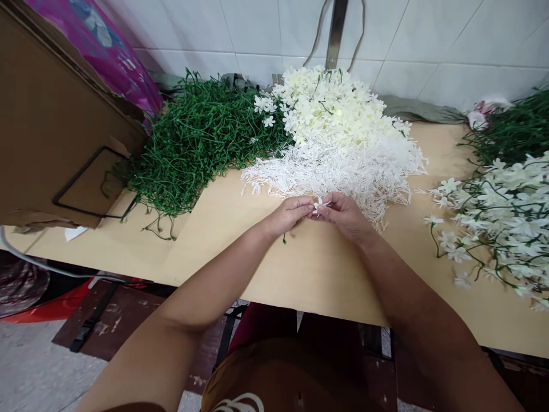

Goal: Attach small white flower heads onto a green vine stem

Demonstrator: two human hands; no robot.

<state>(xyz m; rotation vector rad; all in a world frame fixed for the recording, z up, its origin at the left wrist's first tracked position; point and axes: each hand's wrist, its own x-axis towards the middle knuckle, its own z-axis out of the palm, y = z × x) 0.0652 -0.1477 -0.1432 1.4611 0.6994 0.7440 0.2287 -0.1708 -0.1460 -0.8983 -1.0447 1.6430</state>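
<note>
1. White flower (pixel 318 206): between the two hands, right at the meeting fingertips, just above the near part of the tabletop (pixel 317 269).
2. It looks small, with narrow, pale petals spread outward; its centre is too small to make out.
3. Left hand (pixel 294 213): thumb and fingers pinched together on a thin green stem (pixel 284 239), whose knobbed end pokes out below.
4. Right hand (pixel 343 214): thumb and fingertips closed on the flower's right side.
5. Just beyond the hands spreads a heap of thin white pieces (pixel 343 171).
6. Behind that heap, touching it, sit piled cream-white blossoms (pixel 338 114); a tangled mass of green stems (pixel 206 137) lies to their left.
7. Farthest back stands a white tiled wall (pixel 257 28).
</note>
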